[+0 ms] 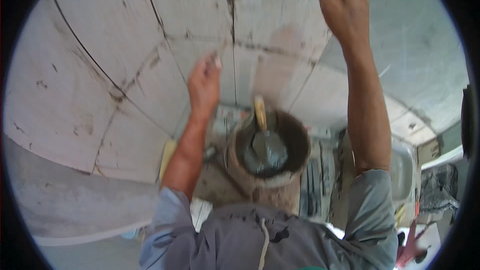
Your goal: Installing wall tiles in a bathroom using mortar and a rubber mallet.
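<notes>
My left hand (205, 80) is raised in front of the pale tiled wall (200, 10), its fingers curled in and blurred by motion. Higher up, at the top edge of the head view, is my right hand (345, 7). Its thumb stands out and the fingers bend round a dark patch that I cannot make out; part of the hand is cut off. Below and between my forearms stands a round bucket (231, 157) of wet grey mortar (275, 152). A trowel (260, 112) with a yellowish handle leans in it, its blade in the mortar.
A hammer-like tool (227, 172) lies left of the bucket, near a yellow block (168, 156). Dark strips (314, 185) lie to its right. Farther right are a pale basin (401, 172) and black plastic sheeting (440, 187). Another person (412, 250) shows at the lower right.
</notes>
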Tool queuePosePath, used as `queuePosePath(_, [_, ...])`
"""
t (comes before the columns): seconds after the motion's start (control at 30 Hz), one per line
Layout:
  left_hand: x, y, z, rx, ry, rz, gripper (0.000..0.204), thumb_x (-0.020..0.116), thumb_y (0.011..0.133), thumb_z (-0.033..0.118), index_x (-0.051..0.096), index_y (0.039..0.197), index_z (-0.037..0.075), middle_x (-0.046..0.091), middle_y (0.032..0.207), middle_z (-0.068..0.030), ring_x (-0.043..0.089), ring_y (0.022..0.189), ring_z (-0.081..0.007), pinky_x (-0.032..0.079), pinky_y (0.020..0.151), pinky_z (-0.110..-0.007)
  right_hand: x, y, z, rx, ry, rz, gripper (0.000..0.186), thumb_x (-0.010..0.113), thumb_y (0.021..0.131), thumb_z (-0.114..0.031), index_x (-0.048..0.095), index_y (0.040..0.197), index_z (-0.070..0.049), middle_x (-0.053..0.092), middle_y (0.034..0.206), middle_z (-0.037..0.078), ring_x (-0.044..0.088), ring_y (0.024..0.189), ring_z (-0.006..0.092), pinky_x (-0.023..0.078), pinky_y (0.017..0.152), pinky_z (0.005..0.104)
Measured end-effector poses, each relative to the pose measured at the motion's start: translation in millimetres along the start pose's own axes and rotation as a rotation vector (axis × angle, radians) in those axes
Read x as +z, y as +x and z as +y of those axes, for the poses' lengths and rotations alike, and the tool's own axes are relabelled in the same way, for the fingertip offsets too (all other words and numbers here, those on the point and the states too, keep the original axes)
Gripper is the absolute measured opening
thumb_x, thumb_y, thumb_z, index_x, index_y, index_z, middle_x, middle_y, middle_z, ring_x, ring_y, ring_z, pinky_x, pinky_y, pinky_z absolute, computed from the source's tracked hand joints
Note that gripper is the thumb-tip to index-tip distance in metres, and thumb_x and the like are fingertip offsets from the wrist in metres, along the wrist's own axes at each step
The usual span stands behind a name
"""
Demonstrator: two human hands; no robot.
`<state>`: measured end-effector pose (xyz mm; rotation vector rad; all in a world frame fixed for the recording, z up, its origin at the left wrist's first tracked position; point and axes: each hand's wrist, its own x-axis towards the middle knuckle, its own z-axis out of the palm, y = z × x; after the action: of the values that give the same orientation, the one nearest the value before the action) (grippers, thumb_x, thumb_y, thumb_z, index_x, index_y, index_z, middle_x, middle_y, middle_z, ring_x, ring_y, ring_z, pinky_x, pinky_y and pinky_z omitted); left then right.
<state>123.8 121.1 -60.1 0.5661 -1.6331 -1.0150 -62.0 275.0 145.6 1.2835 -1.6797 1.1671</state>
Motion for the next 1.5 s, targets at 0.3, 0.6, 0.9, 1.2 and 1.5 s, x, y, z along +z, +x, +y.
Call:
queuePosePath(0.3, [-81.7, -48.7, -5.2, -0.111, 0.100, 0.094, 0.044, 0.060, 0.096, 0.029, 0.058, 0.127, -0.003, 0.064, 0.118, -0.0111, 0.063, 0.102, -0.0203, 0.047, 0.091, -0.032, 26.5, -245.6, -60.4, 0.489, 0.584, -0.661, 0.020, 0.066, 0.085, -0.015, 0.064, 0.098, 0.001, 0.064, 0.087, 0.021, 0.064, 0.079, 0.0371, 0.051, 0.072, 0.0389])
queuePosePath(0.6, [-208.8, -189.5, -38.7, -0.388, 0.369, 0.283, 0.036, 0.058, 0.096, 0.022, 0.060, 0.122, -0.003, 0.064, 0.117, -0.0154, 0.060, 0.110, -0.0232, 0.045, 0.097, -0.035, 112.3, -446.7, -179.4, 0.264, 0.197, -1.272, 0.046, 0.065, 0.080, -0.018, 0.050, 0.117, 0.006, 0.051, 0.122, 0.027, 0.053, 0.111, 0.0424, 0.046, 0.092, 0.0500])
queuePosePath(0.9, [-226.0, -131.1, -19.6, -0.142, 0.368, 0.159, 0.033, 0.060, 0.094, 0.014, 0.060, 0.122, -0.001, 0.062, 0.115, -0.0185, 0.062, 0.102, -0.0269, 0.049, 0.090, -0.035, 165.3, -533.9, -153.7, 0.555, -0.108, -1.195, 0.030, 0.064, 0.078, -0.012, 0.062, 0.105, 0.001, 0.061, 0.108, 0.021, 0.059, 0.105, 0.0386, 0.051, 0.083, 0.0487])
queuePosePath(1.2, [-163.1, 50.6, 36.8, 0.229, 0.270, 0.197, 0.032, 0.063, 0.092, 0.015, 0.062, 0.120, 0.000, 0.063, 0.116, -0.0173, 0.060, 0.108, -0.0293, 0.047, 0.092, -0.036, 78.5, -257.4, -190.4, 0.943, 0.911, -0.937, 0.032, 0.062, 0.091, -0.027, 0.059, 0.111, -0.002, 0.060, 0.080, 0.007, 0.056, 0.072, 0.0147, 0.047, 0.066, 0.0316])
queuePosePath(1.5, [-125.5, 162.2, 54.7, 0.440, 1.288, 0.350, 0.050, 0.063, 0.092, 0.028, 0.050, 0.138, 0.015, 0.039, 0.149, -0.0127, 0.030, 0.142, -0.0299, 0.013, 0.110, -0.067, -73.7, -127.1, 14.0, 0.698, 0.710, 0.076, 0.050, 0.035, 0.103, -0.046, 0.059, 0.105, -0.003, 0.047, 0.062, 0.000, 0.046, 0.047, 0.0078, 0.041, 0.042, 0.0231])
